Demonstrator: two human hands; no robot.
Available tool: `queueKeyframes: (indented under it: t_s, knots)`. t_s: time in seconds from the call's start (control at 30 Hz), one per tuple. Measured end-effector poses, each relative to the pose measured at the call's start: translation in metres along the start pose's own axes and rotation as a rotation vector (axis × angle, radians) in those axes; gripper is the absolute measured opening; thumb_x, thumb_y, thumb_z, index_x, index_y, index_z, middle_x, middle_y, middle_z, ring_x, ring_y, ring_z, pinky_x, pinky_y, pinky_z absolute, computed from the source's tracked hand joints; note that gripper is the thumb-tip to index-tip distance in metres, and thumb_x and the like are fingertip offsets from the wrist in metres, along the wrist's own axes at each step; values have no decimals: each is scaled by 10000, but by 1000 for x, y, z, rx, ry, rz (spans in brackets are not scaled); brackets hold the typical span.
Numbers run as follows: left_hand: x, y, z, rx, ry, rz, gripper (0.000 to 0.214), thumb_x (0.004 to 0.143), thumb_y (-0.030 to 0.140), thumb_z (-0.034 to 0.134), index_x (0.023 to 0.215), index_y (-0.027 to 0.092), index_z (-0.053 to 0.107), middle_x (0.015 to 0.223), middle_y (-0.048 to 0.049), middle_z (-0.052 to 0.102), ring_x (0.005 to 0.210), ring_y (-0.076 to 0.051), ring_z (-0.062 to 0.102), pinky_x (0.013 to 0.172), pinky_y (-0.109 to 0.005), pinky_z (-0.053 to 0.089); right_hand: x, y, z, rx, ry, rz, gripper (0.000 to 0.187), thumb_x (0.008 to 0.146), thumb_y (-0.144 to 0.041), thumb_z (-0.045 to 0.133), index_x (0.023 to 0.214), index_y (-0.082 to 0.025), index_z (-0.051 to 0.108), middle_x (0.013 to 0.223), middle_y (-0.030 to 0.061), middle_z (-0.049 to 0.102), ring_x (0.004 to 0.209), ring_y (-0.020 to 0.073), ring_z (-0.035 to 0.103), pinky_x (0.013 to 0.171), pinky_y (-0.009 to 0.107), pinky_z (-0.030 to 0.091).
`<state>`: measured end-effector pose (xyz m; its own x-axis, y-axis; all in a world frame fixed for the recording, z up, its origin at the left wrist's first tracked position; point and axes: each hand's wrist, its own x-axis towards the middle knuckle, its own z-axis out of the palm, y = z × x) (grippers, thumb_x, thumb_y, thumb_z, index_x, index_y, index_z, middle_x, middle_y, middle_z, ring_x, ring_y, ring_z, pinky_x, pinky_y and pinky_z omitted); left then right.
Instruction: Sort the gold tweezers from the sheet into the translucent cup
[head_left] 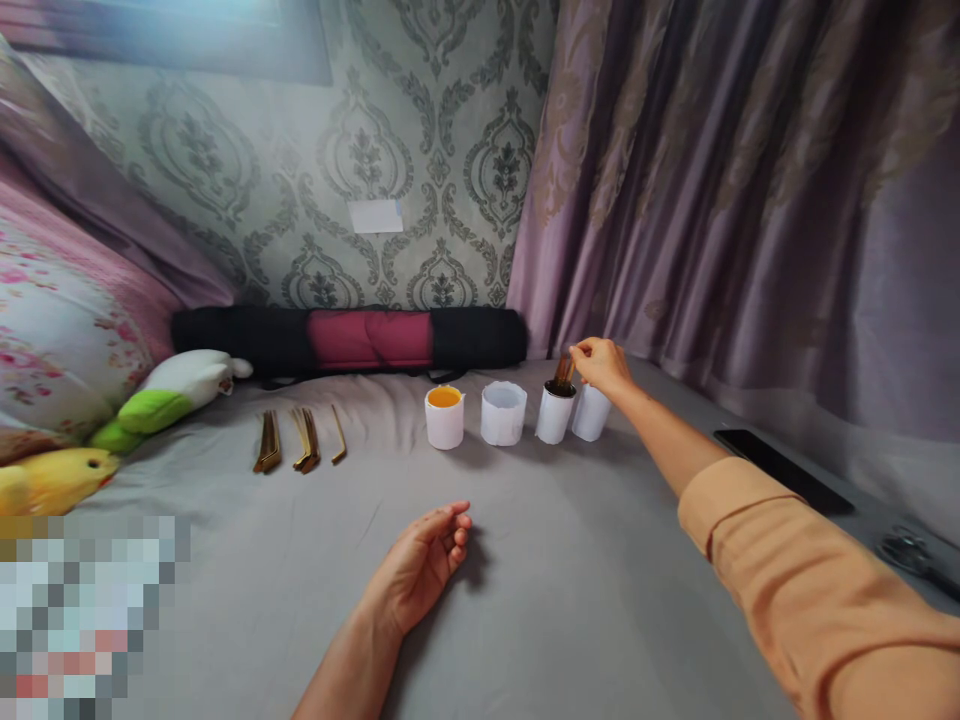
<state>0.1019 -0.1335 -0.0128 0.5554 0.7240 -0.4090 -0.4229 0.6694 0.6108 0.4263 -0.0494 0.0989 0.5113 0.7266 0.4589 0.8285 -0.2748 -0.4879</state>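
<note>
My right hand (602, 364) pinches the tops of thin brown-gold sticks (564, 372) at the mouth of a white-wrapped cup (554, 416) with a dark inside. Their lower ends are hidden in the cup. Another white cup (592, 412) stands beside it, partly behind my hand. To the left are a wider white cup (503, 413) and a white cup with a yellow inside (445, 418). My left hand (429, 562) rests over the grey sheet, fingers loosely curled, holding nothing. Two bundles of gold-brown bent strips (267, 440) and a single strip (339, 434) lie farther left.
A black and maroon rolled bag (360, 338) lies along the wall. Plush toys (176, 388) and a floral pillow (71, 310) are on the left. On the right lie a black flat device (784, 470) and a dark object (911, 552) near the curtain (712, 200).
</note>
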Motion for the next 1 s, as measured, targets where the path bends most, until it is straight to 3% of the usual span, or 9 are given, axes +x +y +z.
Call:
queueKeyframes:
  t_s: [0.13,0.33,0.53,0.8,1.0]
  knots:
    - [0,0,0,-2,7,-3,203,752,141,540,945,81,550,751,-46,566,575,-63,529,511,-172,452,1,2,0,6,5,10,268,785,-346,444,848,-182,646,637,31,648,463,119,571,545,236,436]
    - [0,0,-1,-10,-2,5,211,752,142,542,953,78,552,752,-45,562,577,-62,525,504,-167,446,3,3,0,16,117,-44,276,789,-330,424,870,-172,635,766,61,659,603,155,607,615,259,437]
    - [1,0,-2,-23,-1,0,204,756,139,536,951,80,553,752,-43,563,577,-60,524,508,-165,450,-2,-3,-5,77,171,-60,273,797,-313,387,871,-184,616,836,64,651,620,153,599,599,259,437]
    - [1,0,-3,-30,-9,-5,199,754,138,539,944,81,553,742,-41,564,571,-59,526,499,-161,447,-8,-7,-8,162,208,-60,263,786,-312,396,858,-183,613,838,62,647,597,136,587,567,248,432]
    - [2,1,-3,-39,-7,-9,186,754,133,534,932,81,553,733,-40,563,564,-58,523,492,-160,441,-16,-12,-11,283,224,-39,263,777,-308,400,842,-167,612,731,33,651,467,98,555,512,231,432]
